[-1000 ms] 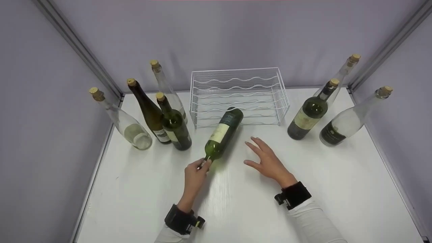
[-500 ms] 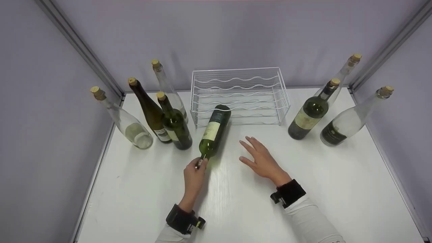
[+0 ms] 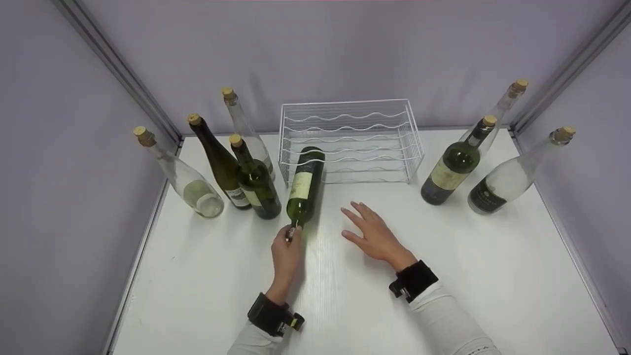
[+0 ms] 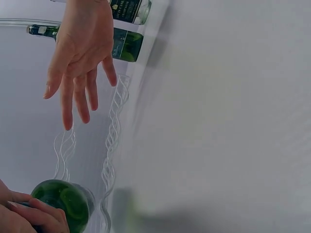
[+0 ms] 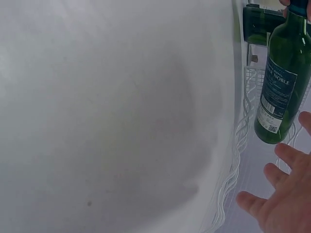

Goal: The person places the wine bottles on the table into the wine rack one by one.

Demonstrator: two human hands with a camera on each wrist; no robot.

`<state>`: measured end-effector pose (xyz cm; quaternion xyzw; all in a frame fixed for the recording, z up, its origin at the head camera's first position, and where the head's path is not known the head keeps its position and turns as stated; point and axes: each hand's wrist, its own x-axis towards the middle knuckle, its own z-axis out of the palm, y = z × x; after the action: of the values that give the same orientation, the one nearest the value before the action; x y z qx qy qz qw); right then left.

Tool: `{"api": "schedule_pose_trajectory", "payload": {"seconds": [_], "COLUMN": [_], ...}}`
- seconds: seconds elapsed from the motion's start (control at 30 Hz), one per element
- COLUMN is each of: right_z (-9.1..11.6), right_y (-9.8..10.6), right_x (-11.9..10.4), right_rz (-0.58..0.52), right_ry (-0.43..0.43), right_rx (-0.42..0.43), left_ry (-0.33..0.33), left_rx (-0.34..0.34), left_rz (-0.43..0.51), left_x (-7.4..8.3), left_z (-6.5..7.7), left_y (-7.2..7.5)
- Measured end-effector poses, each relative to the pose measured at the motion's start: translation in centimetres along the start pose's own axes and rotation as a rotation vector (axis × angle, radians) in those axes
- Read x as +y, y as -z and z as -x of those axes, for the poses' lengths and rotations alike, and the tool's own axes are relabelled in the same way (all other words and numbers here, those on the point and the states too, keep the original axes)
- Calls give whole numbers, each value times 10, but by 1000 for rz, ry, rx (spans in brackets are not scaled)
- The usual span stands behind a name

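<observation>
My left hand [image 3: 286,254] grips a green wine bottle [image 3: 302,190] by its neck, the base pointing away from me. That base lies at the left front part of a white wire rack [image 3: 365,158], behind its wavy front wires; whether it touches them I cannot tell. In the left wrist view the fingers [image 4: 46,216] wrap the neck of the bottle [image 4: 63,201]. My right hand [image 3: 374,234] hovers over the table with fingers spread, holding nothing, right of the bottle. The right wrist view shows the bottle's back label [image 5: 278,92] and the spread right hand [image 5: 286,199].
Left of the rack stand several corked bottles, among them a clear bottle [image 3: 192,190], a brown bottle [image 3: 219,160] and a green bottle [image 3: 259,190]. On the right are a dark green bottle [image 3: 451,170] and clear bottles, one with a black label [image 3: 485,195]. Walls enclose the white table [image 3: 197,296].
The bottle's base has swung left and slid further back into the rack's left part, its body now straighter. My right hand has drifted left, still spread.
</observation>
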<state>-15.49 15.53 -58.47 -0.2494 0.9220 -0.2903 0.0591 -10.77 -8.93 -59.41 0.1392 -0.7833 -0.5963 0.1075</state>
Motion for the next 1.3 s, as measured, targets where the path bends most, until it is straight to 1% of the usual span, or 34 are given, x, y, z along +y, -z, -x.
{"api": "schedule_pose_trajectory", "payload": {"seconds": [0.17,0.33,0.57,0.73,0.93,1.17,1.3], "right_z": [-3,-4,-5,-6,-8,-8,-9], "right_y": [-2,-2,-2,-4,-5,-5,-5], "right_x": [-1,-1,-1,0,0,-2,-3], "right_rz": [-1,-3,-1,0,21,32,33], "right_ry": [16,-3,-34,-25,1,0,-12], "right_rx": [9,-2,-18,-18,-11,-2,11], "left_ry": [14,31,27,23,26,53,47], "left_rx": [21,22,19,24,29,39,47], "left_rz": [18,36,43,58,55,51,37], "left_x": [-1,-4,-8,-7,-4,-7,-7], "left_z": [-7,-16,-29,-39,-50,-63,-68], "left_y": [-8,-15,-24,-29,-35,-44,-48]}}
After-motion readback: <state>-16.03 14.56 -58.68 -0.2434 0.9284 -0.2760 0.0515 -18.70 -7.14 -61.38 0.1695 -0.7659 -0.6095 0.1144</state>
